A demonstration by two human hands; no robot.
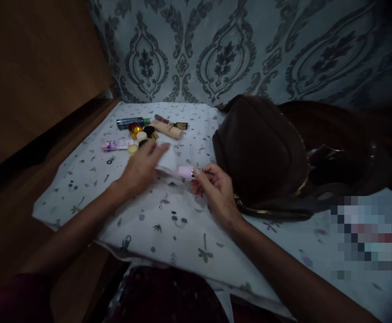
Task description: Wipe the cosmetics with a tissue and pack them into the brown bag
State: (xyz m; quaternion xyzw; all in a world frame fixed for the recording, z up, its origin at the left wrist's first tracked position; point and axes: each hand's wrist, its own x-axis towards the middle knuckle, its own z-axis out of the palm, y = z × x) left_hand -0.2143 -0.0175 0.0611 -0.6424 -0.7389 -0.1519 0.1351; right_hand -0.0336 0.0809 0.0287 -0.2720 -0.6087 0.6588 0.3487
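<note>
My right hand (216, 188) pinches the end of a small pale pink tube or bottle (185, 171) above the patterned white sheet (169, 237). Just left of it is my left hand (142, 168), blurred by motion, with a white cloth or tissue (167, 159) at its fingers; the grip is hard to make out. Beyond my left hand lies a group of cosmetics: a beige tube (169, 129), a dark bottle with a green end (130, 123), an amber jar (135, 130) and a pink and white tube (115, 145).
A large brown leather bag (259, 152) lies open at the right, beside my right hand. Patterned wallpaper or fabric (182, 49) rises behind the sheet. Brown wooden furniture (37, 67) stands at the left. A pixelated patch covers something at the lower right.
</note>
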